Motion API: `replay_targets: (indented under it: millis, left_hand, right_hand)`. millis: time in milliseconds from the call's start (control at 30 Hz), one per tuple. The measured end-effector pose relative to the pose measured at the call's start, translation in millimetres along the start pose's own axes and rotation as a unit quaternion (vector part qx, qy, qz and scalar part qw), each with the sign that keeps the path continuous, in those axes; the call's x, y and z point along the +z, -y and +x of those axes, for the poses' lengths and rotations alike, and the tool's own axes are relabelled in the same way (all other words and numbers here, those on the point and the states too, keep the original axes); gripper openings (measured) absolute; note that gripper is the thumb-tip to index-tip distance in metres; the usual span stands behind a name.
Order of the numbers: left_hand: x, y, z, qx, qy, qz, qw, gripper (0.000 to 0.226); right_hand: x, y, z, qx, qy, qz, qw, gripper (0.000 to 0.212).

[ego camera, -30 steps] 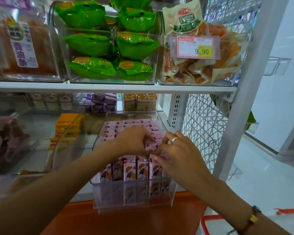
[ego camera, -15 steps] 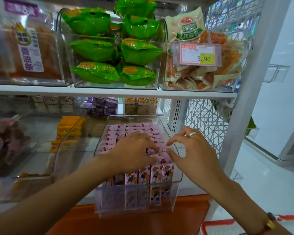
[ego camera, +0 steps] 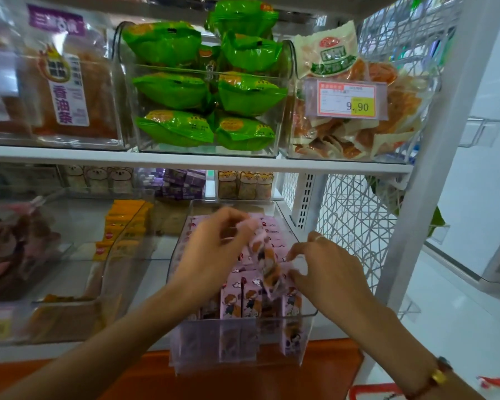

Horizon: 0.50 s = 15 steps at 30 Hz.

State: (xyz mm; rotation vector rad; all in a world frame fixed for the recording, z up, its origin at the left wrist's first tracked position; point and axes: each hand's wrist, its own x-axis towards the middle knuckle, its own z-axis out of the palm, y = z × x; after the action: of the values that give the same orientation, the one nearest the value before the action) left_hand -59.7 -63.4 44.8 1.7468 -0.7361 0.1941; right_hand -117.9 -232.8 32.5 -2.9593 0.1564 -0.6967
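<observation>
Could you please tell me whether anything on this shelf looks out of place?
Only one pink packet: it hangs tilted above the upright rows in the clear bin, pinched by the left hand.

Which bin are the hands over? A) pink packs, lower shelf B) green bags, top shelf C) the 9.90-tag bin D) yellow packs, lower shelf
A: left hand and right hand are above the bin of pink packs, the left hand holding one pack up.

Clear glossy plastic bin [ego camera: 306,327], shiny pink foil-like packets [ego camera: 253,295], matt white metal shelf [ego camera: 185,163], glossy green wrappers [ego camera: 171,90]
</observation>
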Motion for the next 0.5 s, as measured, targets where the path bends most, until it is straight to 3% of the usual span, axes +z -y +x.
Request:
replay_targets:
  millis: [133, 233, 300, 400, 500]
  left_hand:
    - [-17, -15, -4, 0.006, -0.128, -0.101, 0.987, 0.013]
    - [-20, -14, -12, 0.010, -0.140, -0.102, 0.985, 0.015]
    - [-19, -12, -16, 0.002, -0.134, -0.117, 0.984, 0.012]
    - [-19, -12, -20, -0.005, -0.133, -0.156, 0.979, 0.009]
    - [-21, -11, -22, -0.011, -0.132, -0.186, 0.974, 0.011]
  right_hand:
    - [-13, 4, -2, 0.021, -0.076, 0.026, 0.997, 0.031]
    - [-19, 13, -4, 0.002, -0.103, 0.049, 0.994, 0.038]
    - [-18, 26, -4, -0.030, -0.064, 0.179, 0.981, 0.050]
    - [-13, 45, -7, -0.016, 0.084, 0.378, 0.922, 0.056]
    - [-10, 52, -6, 0.002, 0.119, 0.472, 0.874, 0.050]
